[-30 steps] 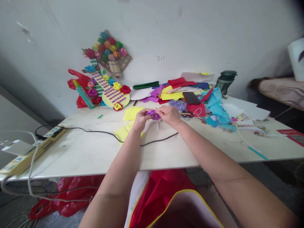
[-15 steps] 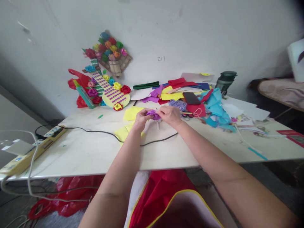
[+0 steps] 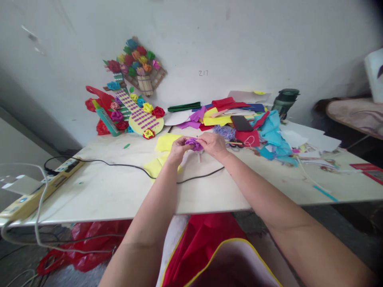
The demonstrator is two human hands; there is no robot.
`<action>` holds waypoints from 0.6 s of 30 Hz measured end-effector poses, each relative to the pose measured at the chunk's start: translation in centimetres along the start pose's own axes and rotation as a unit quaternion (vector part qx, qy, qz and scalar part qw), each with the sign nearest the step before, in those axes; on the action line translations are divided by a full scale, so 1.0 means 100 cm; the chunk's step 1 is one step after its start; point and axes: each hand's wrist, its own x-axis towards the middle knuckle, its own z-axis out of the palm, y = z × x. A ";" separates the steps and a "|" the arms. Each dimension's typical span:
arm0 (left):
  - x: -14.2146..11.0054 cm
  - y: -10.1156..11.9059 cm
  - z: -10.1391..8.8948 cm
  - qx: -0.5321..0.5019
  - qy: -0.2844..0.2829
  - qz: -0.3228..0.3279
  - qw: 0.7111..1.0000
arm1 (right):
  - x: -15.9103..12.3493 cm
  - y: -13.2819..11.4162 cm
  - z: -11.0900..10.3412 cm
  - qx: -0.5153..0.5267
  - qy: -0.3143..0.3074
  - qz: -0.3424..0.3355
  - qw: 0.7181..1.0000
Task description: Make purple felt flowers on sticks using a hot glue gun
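Between my two hands, above the table, is a purple paper flower point(image 3: 194, 144). My left hand point(image 3: 179, 149) pinches its left side. On the other side, the closed fingers of my right hand point(image 3: 214, 144) grip its right edge. A small whitish stick-like piece point(image 3: 199, 158) shows just below the flower; whether it is joined to it I cannot tell. Yellow paper point(image 3: 155, 165) lies beside and partly behind my left wrist. Past my right hand are scissors point(image 3: 237, 145), a heap of lilac shreds point(image 3: 225, 131) and red paper point(image 3: 250, 138).
A black cable point(image 3: 206, 175) crosses the white table point(image 3: 104, 195) under my forearms, near a power strip point(image 3: 50, 187). Behind stand a flower-trimmed paper guitar point(image 3: 143, 121) and a glue bottle point(image 3: 106, 119). A phone point(image 3: 241, 123), blue crepe paper point(image 3: 273, 131) and a dark bottle point(image 3: 285, 103) are at right.
Both hands stay at nearly the same place with the purple flower between them. Only a very slight shift of the whole view shows.
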 end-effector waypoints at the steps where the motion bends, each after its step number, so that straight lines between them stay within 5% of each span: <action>1: 0.000 0.000 0.000 0.001 0.001 -0.001 1.000 | 0.000 -0.001 -0.001 -0.006 -0.002 0.003 1.000; 18: -0.001 0.001 0.000 0.001 0.006 -0.013 1.000 | -0.001 0.000 -0.006 -0.105 0.012 0.055 0.993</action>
